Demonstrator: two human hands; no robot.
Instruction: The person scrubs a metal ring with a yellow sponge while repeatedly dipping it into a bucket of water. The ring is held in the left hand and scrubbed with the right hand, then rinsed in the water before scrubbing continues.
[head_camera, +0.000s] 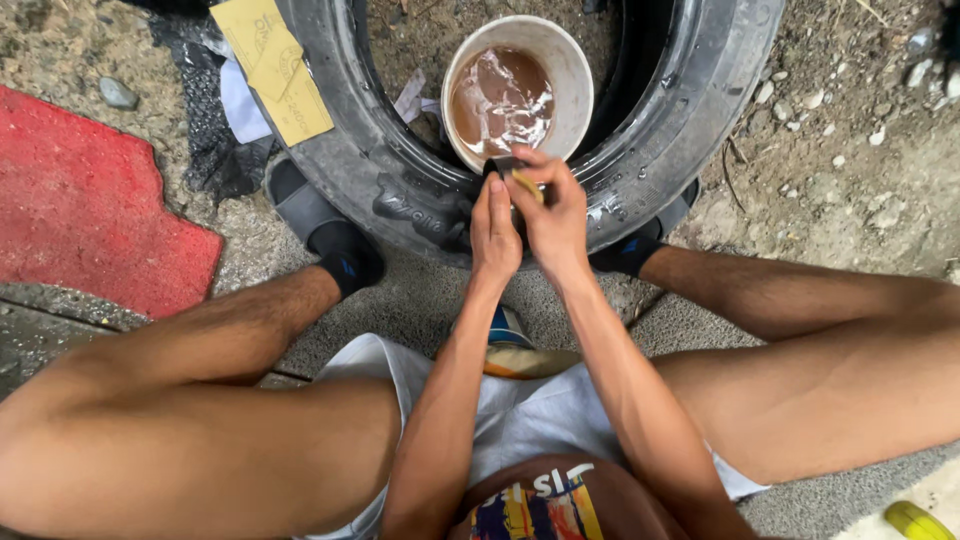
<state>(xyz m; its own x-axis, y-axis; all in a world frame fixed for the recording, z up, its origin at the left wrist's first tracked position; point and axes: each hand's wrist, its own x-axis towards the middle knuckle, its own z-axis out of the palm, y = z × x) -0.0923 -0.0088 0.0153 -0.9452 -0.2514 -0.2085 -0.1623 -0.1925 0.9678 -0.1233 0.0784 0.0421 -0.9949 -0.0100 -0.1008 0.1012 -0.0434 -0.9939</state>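
Rubber tyre (660, 130) lay flat on ground. Left hand (494, 232) and right hand (553, 215) both gripped small sanding pad (522, 182) against wet sidewall. Bucket (575, 75) of brown water inside tyre; sidewall partly wetted.

A flat red mat (90, 215) is seen on the gravelly ground (850, 170) at the left. Tan sheets of sandpaper (272, 68) are laid over the upper left of the tyre, with a black mesh scrap (205, 130) and a white paper piece (242, 105) just beside them. A grey pebble (118, 94) lies above the mat. A yellow rounded object (918, 521) is cut off at the lower right corner.
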